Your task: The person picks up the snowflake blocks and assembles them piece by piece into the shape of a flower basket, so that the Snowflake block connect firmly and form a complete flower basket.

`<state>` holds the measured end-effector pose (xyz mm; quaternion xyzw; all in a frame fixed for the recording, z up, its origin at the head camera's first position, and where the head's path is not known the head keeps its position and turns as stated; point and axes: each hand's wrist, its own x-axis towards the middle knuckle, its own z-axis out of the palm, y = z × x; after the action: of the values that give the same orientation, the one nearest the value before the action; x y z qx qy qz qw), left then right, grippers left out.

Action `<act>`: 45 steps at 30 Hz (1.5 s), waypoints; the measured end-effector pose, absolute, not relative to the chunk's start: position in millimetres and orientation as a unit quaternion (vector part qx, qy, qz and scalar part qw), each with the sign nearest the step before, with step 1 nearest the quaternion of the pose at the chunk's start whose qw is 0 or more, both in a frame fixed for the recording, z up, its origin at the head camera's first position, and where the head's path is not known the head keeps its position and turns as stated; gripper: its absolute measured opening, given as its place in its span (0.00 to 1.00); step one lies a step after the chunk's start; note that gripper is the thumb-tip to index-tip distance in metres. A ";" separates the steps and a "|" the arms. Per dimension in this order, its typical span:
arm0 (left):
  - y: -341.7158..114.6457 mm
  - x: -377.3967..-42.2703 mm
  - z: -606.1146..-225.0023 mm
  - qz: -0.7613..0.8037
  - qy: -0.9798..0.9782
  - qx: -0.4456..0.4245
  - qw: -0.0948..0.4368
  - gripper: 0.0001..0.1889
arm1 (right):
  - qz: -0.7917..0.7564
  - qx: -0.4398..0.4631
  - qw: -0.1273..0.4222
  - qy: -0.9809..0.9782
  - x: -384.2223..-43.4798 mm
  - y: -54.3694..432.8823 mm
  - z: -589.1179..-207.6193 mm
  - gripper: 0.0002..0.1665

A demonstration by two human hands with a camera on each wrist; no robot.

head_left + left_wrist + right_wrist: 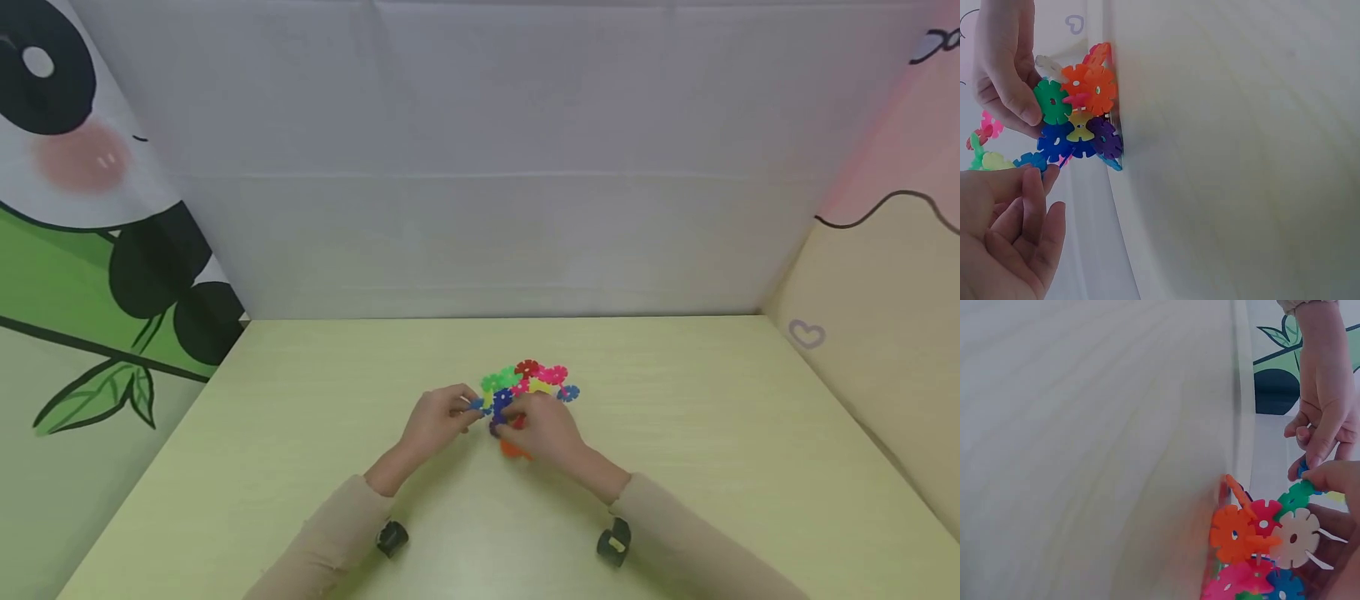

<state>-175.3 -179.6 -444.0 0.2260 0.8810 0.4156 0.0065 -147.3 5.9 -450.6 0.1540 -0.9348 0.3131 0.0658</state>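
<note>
A cluster of interlocking plastic snowflake discs (501, 402) in many colours stands on the table between the two hands. My left hand (437, 417) pinches a blue disc (1032, 160) between thumb and fingertips at the cluster's left side. From the right, my right hand (551, 427) grips the cluster, its thumb at a green disc (1294, 499) and the other fingers behind a white disc (1295, 538). Orange discs (1099, 90) sit low on the near side, close to the tabletop. Red and pink discs (553, 374) stick out at the far side, partly behind the right hand.
The pale wooden table (300, 375) meets a white cloth wall (480, 233) at the back. Printed side panels flank it, a panda (97, 167) left and a pink and beige one (885, 275) right. Black wrist devices (392, 538) show by both sleeves.
</note>
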 end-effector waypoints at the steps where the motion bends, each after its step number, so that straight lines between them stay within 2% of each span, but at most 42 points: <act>1: -179.0 -174.7 -443.9 0.413 0.882 0.229 0.004 0.04 | 0.316 0.153 0.066 -0.934 -147.0 6.8 -450.4 0.10; 14: -170.8 -171.3 -445.4 0.362 0.906 0.218 -0.011 0.02 | 0.349 0.132 0.089 -0.924 -150.2 2.7 -455.1 0.08; 20: -167.9 -169.1 -446.2 0.346 0.912 0.215 -0.048 0.02 | 0.299 0.134 0.129 -0.936 -153.5 -4.5 -457.1 0.08; 26: -165.9 -166.6 -447.6 0.310 0.919 0.227 -0.087 0.02 | 0.269 0.184 0.162 -0.932 -152.9 -3.0 -455.9 0.10; 31: -165.6 -165.6 -447.5 0.303 0.921 0.227 -0.092 0.02 | 0.276 0.179 0.148 -0.933 -152.0 -0.2 -455.5 0.07; 35: -162.7 -163.4 -446.5 0.306 0.920 0.229 -0.091 0.02 | 0.296 0.152 0.135 -0.933 -150.6 -1.2 -455.6 0.12; 38: -160.2 -163.1 -448.3 0.308 0.917 0.234 -0.098 0.03 | 0.287 0.148 0.151 -0.934 -150.2 -1.6 -457.1 0.13; 41: -157.9 -164.2 -450.3 0.307 0.916 0.236 -0.108 0.03 | 0.269 0.155 0.173 -0.935 -149.3 -0.2 -456.3 0.07; 45: -155.2 -163.3 -447.5 0.299 0.917 0.235 -0.117 0.02 | 0.251 0.159 0.186 -0.937 -147.6 2.8 -452.6 0.05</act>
<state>-163.3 -155.2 -447.5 0.2353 0.9173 0.2990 -0.1173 -147.6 2.8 -452.6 0.1595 -0.9366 0.2506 0.1858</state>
